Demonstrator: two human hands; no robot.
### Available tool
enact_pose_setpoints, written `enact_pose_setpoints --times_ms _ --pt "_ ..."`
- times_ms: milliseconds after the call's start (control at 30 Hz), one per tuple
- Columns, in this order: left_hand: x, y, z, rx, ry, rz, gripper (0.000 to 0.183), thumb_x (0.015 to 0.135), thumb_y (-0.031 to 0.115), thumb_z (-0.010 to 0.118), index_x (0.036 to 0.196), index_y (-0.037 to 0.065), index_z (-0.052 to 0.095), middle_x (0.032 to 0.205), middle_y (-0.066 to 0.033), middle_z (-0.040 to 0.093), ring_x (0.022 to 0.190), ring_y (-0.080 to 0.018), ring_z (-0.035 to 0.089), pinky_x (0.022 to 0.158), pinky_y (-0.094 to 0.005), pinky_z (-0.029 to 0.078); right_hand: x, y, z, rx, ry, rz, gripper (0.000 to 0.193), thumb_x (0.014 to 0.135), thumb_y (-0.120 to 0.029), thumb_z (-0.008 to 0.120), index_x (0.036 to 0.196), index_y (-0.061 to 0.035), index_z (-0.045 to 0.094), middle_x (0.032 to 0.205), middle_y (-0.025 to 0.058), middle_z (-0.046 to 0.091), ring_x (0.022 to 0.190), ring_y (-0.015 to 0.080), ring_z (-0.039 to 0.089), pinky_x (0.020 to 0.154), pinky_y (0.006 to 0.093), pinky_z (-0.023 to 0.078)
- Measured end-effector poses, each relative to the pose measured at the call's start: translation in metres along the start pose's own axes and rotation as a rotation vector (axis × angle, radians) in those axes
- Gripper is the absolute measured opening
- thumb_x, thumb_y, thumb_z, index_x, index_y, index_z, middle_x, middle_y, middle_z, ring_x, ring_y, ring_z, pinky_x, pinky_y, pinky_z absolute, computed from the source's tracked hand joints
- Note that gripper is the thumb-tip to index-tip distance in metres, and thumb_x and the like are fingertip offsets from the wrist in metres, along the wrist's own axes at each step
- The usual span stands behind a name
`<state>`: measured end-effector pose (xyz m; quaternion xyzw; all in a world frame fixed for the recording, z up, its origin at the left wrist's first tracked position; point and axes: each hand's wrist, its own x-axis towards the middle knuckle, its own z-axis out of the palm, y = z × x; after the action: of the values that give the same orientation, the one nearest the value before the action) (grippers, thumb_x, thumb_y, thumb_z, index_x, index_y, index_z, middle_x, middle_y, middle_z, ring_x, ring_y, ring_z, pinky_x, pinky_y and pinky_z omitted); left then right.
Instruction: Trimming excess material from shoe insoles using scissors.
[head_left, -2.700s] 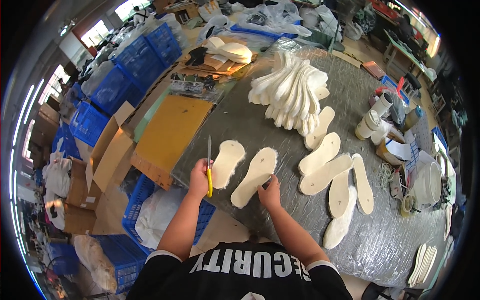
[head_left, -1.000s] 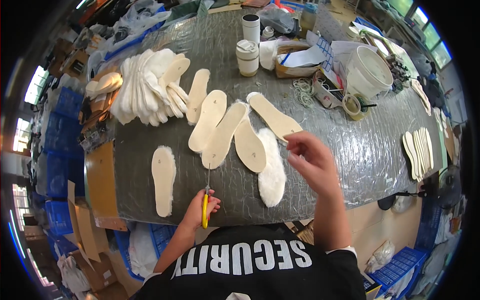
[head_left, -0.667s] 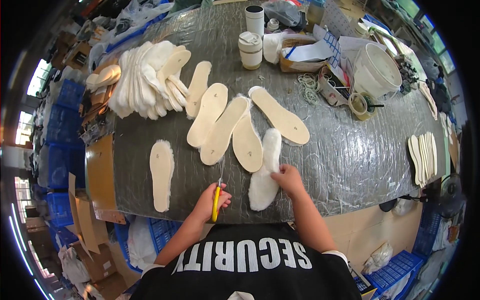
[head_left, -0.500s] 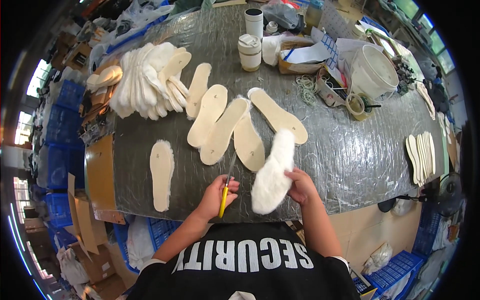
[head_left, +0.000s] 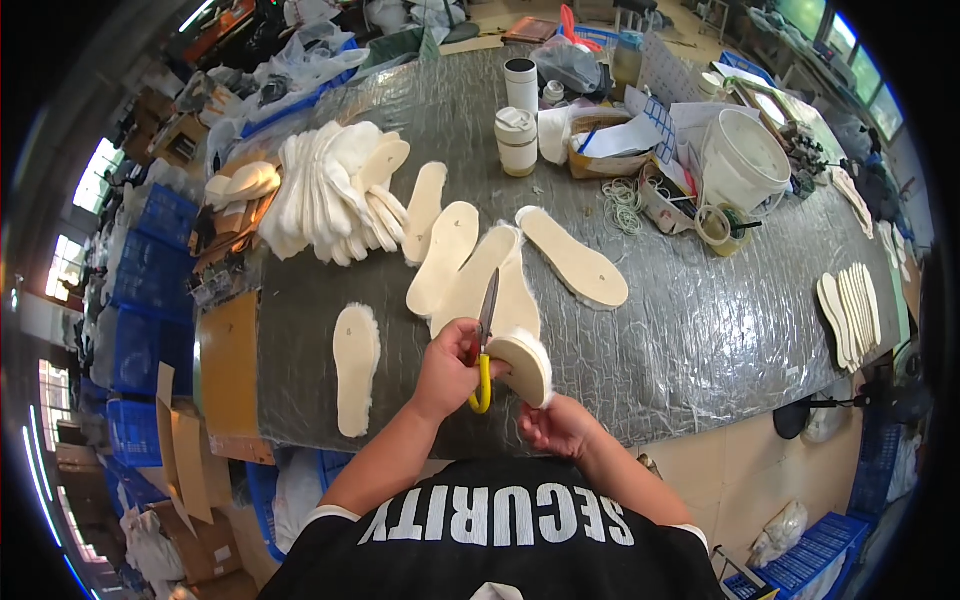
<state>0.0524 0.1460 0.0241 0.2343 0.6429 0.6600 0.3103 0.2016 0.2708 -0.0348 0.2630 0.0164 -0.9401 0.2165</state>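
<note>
My left hand (head_left: 447,372) is closed around yellow-handled scissors (head_left: 484,385), their blades pointing away from me. Its thumb presses on a fleece-edged insole (head_left: 527,366), which is curled or tilted with the beige side partly facing me. Just below the near end of that insole is my right hand (head_left: 556,428), fingers loosely curled and no object visible in them. Beyond the scissors lie overlapping beige insoles (head_left: 446,250), partly hidden by my left hand. One separate insole (head_left: 355,370) rests to the left, and another (head_left: 573,257) lies to the right of the overlapping ones.
A pile of white fleece insoles (head_left: 325,190) stands at the far left. Two cups, a white one (head_left: 516,142) in front, stand at the back beside a box of papers (head_left: 605,155) and a white bucket (head_left: 742,165). A row of insoles (head_left: 848,315) is at the right.
The white fleece insole has moved left from my right hand to my left and turned to show beige. My right hand has come inward and its grip has loosened. The view has shifted.
</note>
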Motion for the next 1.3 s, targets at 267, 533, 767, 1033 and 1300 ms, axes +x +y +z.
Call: enact_pose_setpoints --times_ms 267,533,767,1033,1300 --pt "0.008 0.034 -0.003 -0.074 0.08 -0.138 0.039 0.07 -0.003 0.069 0.102 -0.004 0.047 0.086 -0.0094 0.061 0.074 -0.012 0.06 0.065 -0.0239 0.05 0.002 0.0 0.014 -1.423 0.246 -1.128 0.065 0.077 -0.05 0.057 0.114 0.0028 0.045 0.109 0.0159 0.05 0.099 0.0235 0.05 0.087 0.034 0.039" --pt "0.031 0.035 -0.005 -0.119 0.096 -0.129 0.035 0.079 0.005 0.063 0.106 -0.003 0.044 0.083 -0.0108 0.061 0.073 -0.0132 0.06 0.059 -0.0207 0.046 0.002 0.0 0.039 -0.868 -0.057 -0.364 0.04 0.087 -0.013 0.051 0.123 0.0008 0.04 0.117 0.0134 0.051 0.105 0.0246 0.052 0.091 0.0379 0.042" --pt "0.001 0.017 -0.049 -0.363 0.009 -0.344 0.02 0.088 0.013 0.045 0.105 0.004 0.041 0.093 -0.0221 0.058 0.075 -0.0213 0.062 0.045 -0.0164 0.044 -0.001 -0.028 0.017 0.035 -0.158 -0.881 0.047 0.088 -0.009 0.045 0.13 0.0008 0.028 0.129 0.0178 0.039 0.119 0.034 0.039 0.103 0.0498 0.03" --pt "-0.016 -0.009 0.0 -0.169 0.072 -0.224 0.045 0.069 -0.009 0.066 0.104 0.005 0.043 0.084 -0.0025 0.05 0.074 -0.0099 0.055 0.069 -0.0212 0.048 0.0 0.0 0.012 0.098 -0.04 -0.768 0.04 0.09 -0.015 0.045 0.126 -0.0008 0.034 0.127 0.0162 0.042 0.118 0.0307 0.041 0.099 0.0471 0.035" --pt "-0.013 0.027 -0.005 -0.089 -0.101 -0.147 0.041 0.067 -0.009 0.067 0.1 0.003 0.046 0.081 -0.0021 0.053 0.075 -0.0087 0.055 0.066 -0.0211 0.048 -0.039 -0.007 0.088 -1.879 0.485 -1.3 0.024 0.075 -0.014 0.069 0.092 -0.0021 0.058 0.089 0.0067 0.063 0.08 0.0172 0.06 0.072 0.0286 0.046"
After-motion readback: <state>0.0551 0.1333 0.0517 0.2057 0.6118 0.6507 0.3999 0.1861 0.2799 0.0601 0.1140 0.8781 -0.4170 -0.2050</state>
